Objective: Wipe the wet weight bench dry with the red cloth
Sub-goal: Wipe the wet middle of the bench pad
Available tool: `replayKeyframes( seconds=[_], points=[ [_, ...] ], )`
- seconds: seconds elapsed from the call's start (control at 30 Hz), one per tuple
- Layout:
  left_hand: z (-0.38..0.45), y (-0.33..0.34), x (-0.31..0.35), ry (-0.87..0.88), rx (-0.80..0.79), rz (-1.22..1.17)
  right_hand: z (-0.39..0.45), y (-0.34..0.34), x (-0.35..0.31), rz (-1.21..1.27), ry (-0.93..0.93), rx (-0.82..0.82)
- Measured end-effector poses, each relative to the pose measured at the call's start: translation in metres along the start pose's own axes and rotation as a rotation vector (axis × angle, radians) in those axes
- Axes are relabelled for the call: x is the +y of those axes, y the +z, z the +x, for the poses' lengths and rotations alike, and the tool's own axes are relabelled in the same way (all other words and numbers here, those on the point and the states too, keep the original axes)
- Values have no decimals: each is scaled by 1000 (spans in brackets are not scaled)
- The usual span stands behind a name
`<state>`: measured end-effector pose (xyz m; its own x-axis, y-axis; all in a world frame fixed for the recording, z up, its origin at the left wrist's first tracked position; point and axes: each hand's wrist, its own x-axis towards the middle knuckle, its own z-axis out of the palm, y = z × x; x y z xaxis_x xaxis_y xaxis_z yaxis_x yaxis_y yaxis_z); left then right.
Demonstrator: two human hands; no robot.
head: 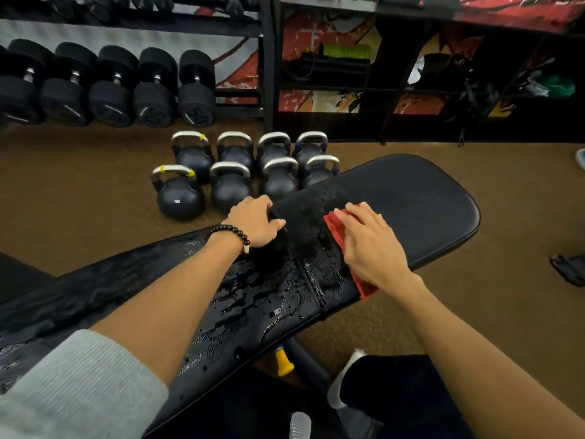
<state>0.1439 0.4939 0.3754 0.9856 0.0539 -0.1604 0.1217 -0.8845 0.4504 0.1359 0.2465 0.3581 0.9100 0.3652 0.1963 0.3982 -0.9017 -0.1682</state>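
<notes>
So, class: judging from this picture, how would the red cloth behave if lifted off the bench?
The red cloth would probably flop: it lies creased under the flat right hand. It likely feels light, being thin. On the wet bench it may cling slightly and come away damp.

8 kettlebells [240, 172] left of bench [411, 198]
</notes>
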Motion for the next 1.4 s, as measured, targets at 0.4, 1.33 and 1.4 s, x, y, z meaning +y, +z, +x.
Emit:
replayKeyframes(
  seconds=[0.4,1.33,1.4],
  points=[
    [-9,22,-5,-33,-142,-5,-1,0,5,-57,-5,-25],
    [-2,-6,-28,-22,-155,-131,-19,13,-46,81,-287,-106],
    [-3,-8,-27,-21,-156,-119,10,13,-58,60,-257,-111]
  ],
)
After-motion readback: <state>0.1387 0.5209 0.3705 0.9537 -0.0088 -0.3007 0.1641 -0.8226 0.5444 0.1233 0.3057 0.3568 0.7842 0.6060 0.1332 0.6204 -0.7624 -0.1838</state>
